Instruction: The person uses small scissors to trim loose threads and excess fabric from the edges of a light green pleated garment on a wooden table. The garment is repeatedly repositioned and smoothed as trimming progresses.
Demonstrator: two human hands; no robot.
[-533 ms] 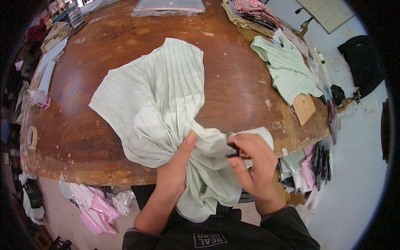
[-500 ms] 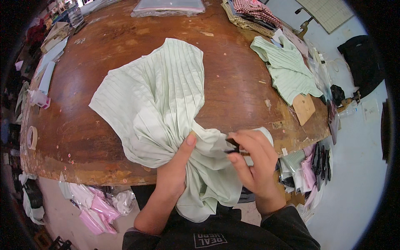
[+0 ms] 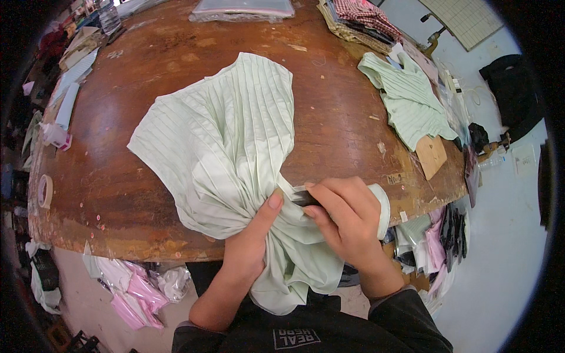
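A pale green pleated garment (image 3: 218,129) lies across the near part of the table, its lower part gathered and hanging over the edge toward me. My left hand (image 3: 250,244) is closed on the bunched cloth, thumb on top. Just to its right, my right hand (image 3: 351,220) is closed around a small dark tool with two arms, which looks like thread snips (image 3: 303,197). Its tip is up against a narrow edge of the garment beside my left thumb. Fingers and cloth partly hide the tool.
The worn wooden table (image 3: 135,194) carries a second pale green garment (image 3: 412,103) and a flat wooden piece (image 3: 431,156) at right. Folded checked cloth (image 3: 365,20) and clear plastic bags (image 3: 241,9) lie at the back. At left are a tape roll (image 3: 45,192) and a bottle (image 3: 56,136).
My right hand has moved left, bringing the dark snips from a little apart to the garment's edge near my left thumb. My left hand keeps its hold on the cloth.
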